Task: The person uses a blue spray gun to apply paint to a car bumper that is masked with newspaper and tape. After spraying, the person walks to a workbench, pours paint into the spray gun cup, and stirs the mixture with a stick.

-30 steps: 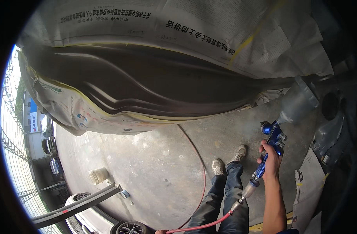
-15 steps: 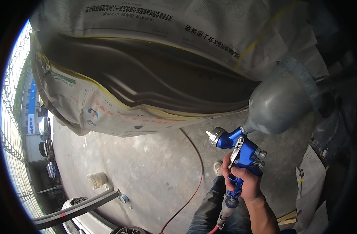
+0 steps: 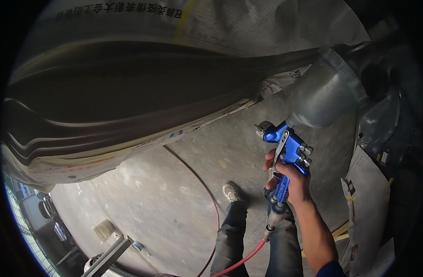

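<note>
Shifted higher in view, right hand (image 3: 294,180) curls round spray gun (image 3: 291,147), forearm (image 3: 317,235) slanting.

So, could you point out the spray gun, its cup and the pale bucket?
Blue spray gun (image 3: 293,147), head view: middle of its body.
Grey cup (image 3: 323,97), head view: its side wall.
Pale bucket (image 3: 102,231), head view: its outer side.

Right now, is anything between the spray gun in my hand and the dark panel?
Nothing visible stands between them. Your right hand holds the spray gun by its handle, nozzle pointing left. Masking paper lines the lower edge of the dark panel, and the red hose hangs from the gun's lower end.
</note>
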